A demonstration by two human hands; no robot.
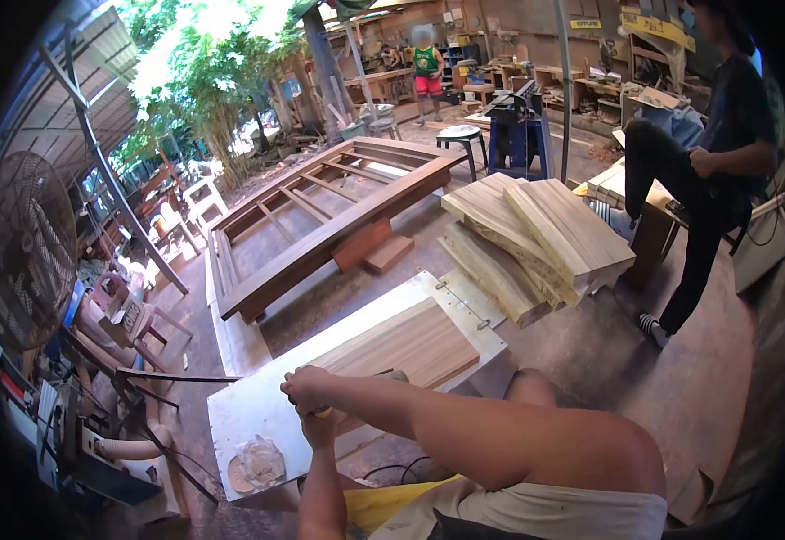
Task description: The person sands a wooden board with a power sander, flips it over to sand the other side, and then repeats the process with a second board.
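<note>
A wooden board (410, 346) with striped grain lies flat on a white work board (248, 400). My right arm reaches across it from the right, and my right hand (304, 387) is closed near the board's left end. Just below, my left hand (318, 430) is raised against the right one, its fingers mostly hidden. Between the hands shows a small yellow and dark bit of something. A dark rounded end (394, 374) sticks out beyond my right forearm, over the wooden board. The rest of that object is covered by my hands and arm.
A crumpled plastic-like lump (257, 463) sits on the white board's near left corner. Stacked thick planks (545, 238) stand at the right, beside a seated person (725, 153). A large wooden frame (320, 216) lies beyond. A fan (28, 252) stands left; another person (426, 67) stands far back.
</note>
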